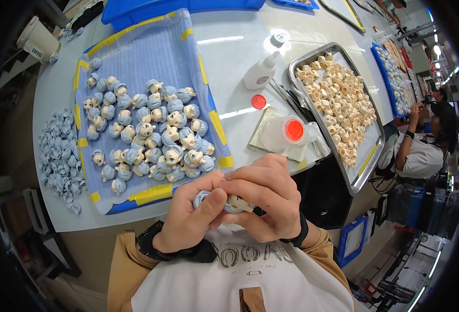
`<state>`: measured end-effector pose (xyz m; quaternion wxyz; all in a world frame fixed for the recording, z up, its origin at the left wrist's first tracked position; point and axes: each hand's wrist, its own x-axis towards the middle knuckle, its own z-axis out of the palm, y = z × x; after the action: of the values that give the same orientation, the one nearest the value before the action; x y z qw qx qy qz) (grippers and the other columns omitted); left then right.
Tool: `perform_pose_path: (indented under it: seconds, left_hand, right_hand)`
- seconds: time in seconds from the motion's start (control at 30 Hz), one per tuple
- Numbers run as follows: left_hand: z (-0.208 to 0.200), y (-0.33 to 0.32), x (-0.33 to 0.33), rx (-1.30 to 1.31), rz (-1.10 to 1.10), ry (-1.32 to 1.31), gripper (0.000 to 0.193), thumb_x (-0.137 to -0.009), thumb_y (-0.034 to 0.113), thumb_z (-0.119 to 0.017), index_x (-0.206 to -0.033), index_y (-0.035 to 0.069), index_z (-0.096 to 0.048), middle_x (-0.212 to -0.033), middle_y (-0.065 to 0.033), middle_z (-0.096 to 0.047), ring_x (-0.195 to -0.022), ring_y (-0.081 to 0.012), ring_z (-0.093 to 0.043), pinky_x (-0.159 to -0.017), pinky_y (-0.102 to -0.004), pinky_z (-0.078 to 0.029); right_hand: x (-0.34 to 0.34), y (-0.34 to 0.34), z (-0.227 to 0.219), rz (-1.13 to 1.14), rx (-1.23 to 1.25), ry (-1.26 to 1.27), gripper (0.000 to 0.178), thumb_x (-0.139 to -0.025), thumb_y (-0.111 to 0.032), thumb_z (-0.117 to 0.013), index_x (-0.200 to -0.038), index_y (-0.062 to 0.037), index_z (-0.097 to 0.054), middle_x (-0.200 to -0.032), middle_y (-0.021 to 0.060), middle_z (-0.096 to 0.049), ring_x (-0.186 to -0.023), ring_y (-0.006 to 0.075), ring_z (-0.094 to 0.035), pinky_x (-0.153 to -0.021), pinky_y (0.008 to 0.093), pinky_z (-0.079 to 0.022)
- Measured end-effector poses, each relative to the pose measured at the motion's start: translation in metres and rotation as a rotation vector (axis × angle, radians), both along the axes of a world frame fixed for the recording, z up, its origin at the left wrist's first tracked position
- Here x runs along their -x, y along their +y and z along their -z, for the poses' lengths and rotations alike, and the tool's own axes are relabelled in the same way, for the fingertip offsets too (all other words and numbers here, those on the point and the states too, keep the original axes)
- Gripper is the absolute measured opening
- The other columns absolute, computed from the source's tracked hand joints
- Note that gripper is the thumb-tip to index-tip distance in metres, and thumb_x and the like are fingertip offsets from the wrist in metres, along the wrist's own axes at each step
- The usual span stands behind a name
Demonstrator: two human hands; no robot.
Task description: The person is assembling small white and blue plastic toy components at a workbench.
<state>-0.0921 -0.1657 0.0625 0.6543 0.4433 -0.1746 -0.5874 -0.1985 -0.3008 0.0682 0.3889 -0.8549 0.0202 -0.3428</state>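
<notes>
Close to my body, over the table's near edge, a small doll head point(239, 203) with pale blue hair and a cream face is pinched between both hands. My left hand point(192, 214) grips its blue hair side, thumb laid along it. My right hand point(265, 196) closes its fingers around the face side. Fingers hide much of the head. Ahead and to the left, many similar blue-haired doll heads point(173, 154) lie on a cloth-lined tray point(136, 57) edged with yellow tape. A pile of loose blue hair pieces point(63, 151) lies left of that tray.
A metal tray point(380, 139) of cream face pieces point(338, 99) stands at the right. Nearer are a white squeeze bottle point(260, 72), a red cap point(258, 101), a clear container point(276, 133) and tweezers point(292, 99). A co-worker point(422, 148) sits farther right.
</notes>
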Motion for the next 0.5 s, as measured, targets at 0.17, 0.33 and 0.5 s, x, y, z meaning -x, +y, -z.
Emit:
perform_pose_path:
  seconds: [0.17,0.33,0.5]
  left_hand:
    - [0.003,0.012,-0.013,0.016,-0.005,-0.304,0.039,-0.095,0.040,-0.051,-0.082,0.003,-0.053,-0.064,0.0019,-0.042,-0.053,-0.0048,-0.040,-0.045,-0.0188,-0.030]
    - [0.011,0.045,-0.030,0.286,-0.280,-0.060,0.052,-0.095,0.047,-0.046,-0.064,0.006,-0.045,-0.056,0.0004,-0.039,-0.047,-0.0096,-0.037,-0.043,-0.0228,-0.029]
    - [0.002,0.032,-0.025,0.188,-0.192,-0.049,0.047,-0.096,0.046,-0.039,-0.075,0.004,-0.046,-0.062,-0.0026,-0.045,-0.048,-0.0080,-0.039,-0.045,-0.0218,-0.029]
  right_hand:
    - [0.002,0.002,-0.001,-0.048,0.030,0.030,0.036,-0.064,-0.022,-0.073,-0.094,-0.0021,-0.066,-0.091,0.0060,-0.063,-0.069,0.0209,-0.053,-0.071,0.0330,-0.036]
    - [-0.011,-0.005,-0.003,-0.025,0.091,0.051,0.035,-0.067,-0.023,-0.073,-0.093,-0.0029,-0.064,-0.091,0.0056,-0.062,-0.071,0.0221,-0.053,-0.071,0.0339,-0.036]
    - [-0.017,0.006,-0.003,-0.106,-0.064,0.110,0.042,-0.063,-0.023,-0.077,-0.099,-0.0052,-0.064,-0.097,0.0053,-0.061,-0.078,0.0234,-0.052,-0.073,0.0362,-0.037]
